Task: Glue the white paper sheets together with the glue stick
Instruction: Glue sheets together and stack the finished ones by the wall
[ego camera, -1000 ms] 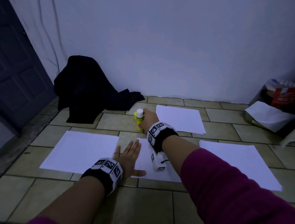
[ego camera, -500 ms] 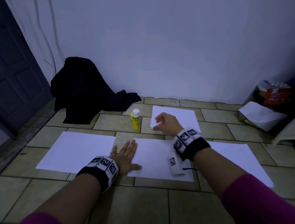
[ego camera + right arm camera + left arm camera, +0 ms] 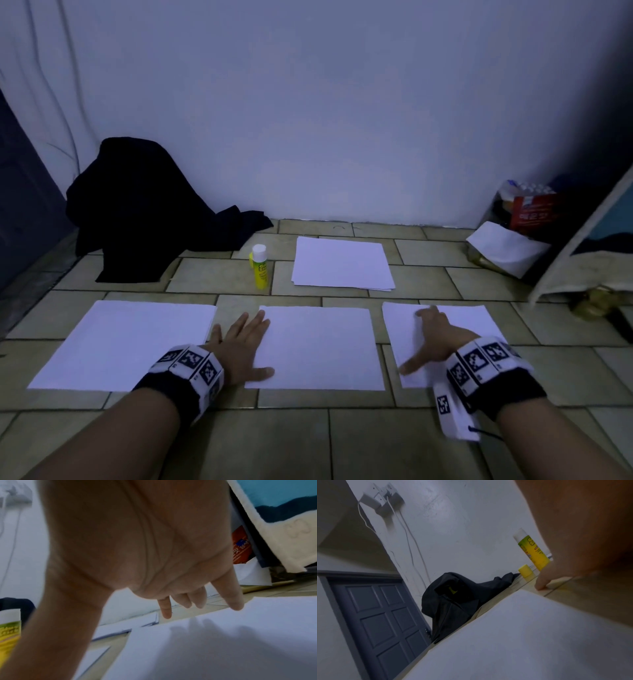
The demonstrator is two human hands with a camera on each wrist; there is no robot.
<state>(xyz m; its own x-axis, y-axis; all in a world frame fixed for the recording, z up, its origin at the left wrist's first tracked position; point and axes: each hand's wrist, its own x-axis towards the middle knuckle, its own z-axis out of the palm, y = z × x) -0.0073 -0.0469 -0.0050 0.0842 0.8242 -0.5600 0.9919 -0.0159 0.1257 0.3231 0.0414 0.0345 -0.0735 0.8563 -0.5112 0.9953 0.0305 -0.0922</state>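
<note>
Landmark: the glue stick (image 3: pixel 260 267), which stood upright on the tiled floor (image 3: pixel 308 438) with its white end up. Head view recorded four white paper lots around it: a small stack (image 3: pixel 342 263) just to its right, and nearer the person a left sheet (image 3: pixel 126 342), a middle sheet (image 3: pixel 322 346) and a right sheet (image 3: pixel 442 325). The left hand (image 3: pixel 243 346) lay flat, fingers spread, on the floor and the left edge of the middle sheet, nearer the person than the stick. The right hand (image 3: pixel 433 337) was over the right sheet, fingers and thumb splayed, holding nothing; the right wrist view showed the fingertips (image 3: pixel 237 605) at the paper, though contact could not be confirmed. Only the left wrist view showed a separate yellow cap (image 3: pixel 525 572) standing on the floor just beside the stick, plus a grey panelled door (image 3: pixel 382 622) and wall sockets with cables (image 3: pixel 385 503). A black garment (image 3: pixel 144 205) lay heaped to the stick's left against the wall. The stick's green label print was too blurred to read; a red-labelled package (image 3: pixel 531 212) far to its right was likewise illegible.
</note>
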